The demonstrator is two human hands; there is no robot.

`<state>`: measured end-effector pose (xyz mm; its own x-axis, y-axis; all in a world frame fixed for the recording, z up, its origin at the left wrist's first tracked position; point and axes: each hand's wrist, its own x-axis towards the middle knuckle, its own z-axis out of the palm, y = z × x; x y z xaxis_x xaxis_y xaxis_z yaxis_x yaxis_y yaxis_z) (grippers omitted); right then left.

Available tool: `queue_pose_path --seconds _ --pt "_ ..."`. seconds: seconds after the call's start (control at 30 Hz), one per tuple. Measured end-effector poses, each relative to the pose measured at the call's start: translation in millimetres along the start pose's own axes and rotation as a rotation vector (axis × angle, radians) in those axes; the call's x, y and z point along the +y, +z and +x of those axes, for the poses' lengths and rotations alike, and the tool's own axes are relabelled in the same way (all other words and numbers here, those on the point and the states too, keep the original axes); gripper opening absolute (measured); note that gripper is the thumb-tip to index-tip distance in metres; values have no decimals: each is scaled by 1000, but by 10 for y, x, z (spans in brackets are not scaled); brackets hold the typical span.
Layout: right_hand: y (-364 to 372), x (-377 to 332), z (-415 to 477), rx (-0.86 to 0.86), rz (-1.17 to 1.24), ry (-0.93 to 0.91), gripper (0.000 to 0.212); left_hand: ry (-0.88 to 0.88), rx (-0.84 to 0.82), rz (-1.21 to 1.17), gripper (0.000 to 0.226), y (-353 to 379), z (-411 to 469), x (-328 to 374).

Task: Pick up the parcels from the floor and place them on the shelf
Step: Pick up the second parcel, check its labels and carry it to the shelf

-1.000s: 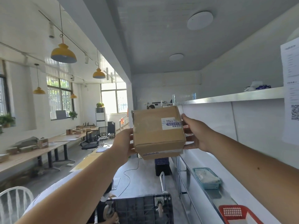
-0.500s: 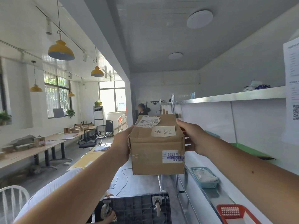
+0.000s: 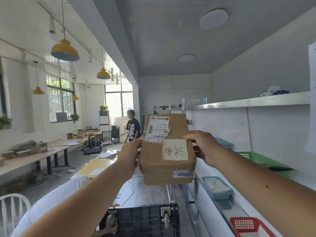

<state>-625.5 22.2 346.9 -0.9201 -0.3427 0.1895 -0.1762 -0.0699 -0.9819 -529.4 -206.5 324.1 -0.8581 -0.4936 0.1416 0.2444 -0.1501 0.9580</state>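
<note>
I hold a brown cardboard parcel (image 3: 166,159) out in front of me at chest height, its top tilted toward the camera. A white shipping label and a cream note with handwriting are stuck on its top face. My left hand (image 3: 130,153) grips its left side and my right hand (image 3: 203,147) grips its right side. The metal shelf (image 3: 253,101) runs along the wall on my right, with a lower shelf level (image 3: 205,170) just right of the parcel.
Blue baskets (image 3: 216,187), a green basket (image 3: 259,159) and a red basket (image 3: 248,225) sit on the shelf levels. An upturned black cart (image 3: 145,219) lies below the parcel. A person (image 3: 132,128) stands further back. Long tables (image 3: 42,151) and a white chair (image 3: 12,211) are on the left.
The parcel has dropped lower and tipped forward, so its labelled top now faces me instead of its underside. The person behind it has come into view.
</note>
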Motion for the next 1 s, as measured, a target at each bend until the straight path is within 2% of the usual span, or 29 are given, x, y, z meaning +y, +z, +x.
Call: queue_pose_path --seconds 0.1,0.23,0.43,0.53,0.7,0.77,1.0 --pt "-10 1 20 12 13 -10 24 22 -20 28 23 -13 21 -3" --pt "-34 31 11 30 25 -19 30 23 -33 36 35 -28 10 -34" --pt "-22 211 -6 -24 -61 5 51 46 -5 107 26 -25 -29 -125" --pt "-28 270 8 -69 -71 -3 60 65 0 103 30 -23 -64 -154" --pt "2 324 -52 -211 -142 46 61 106 4 148 33 -53 -88 -61" --pt "29 357 -50 -225 -130 27 67 131 12 190 44 -70 -94 23" --pt "133 371 -83 -221 -36 -64 61 283 -48 465 105 -224 -95 242"
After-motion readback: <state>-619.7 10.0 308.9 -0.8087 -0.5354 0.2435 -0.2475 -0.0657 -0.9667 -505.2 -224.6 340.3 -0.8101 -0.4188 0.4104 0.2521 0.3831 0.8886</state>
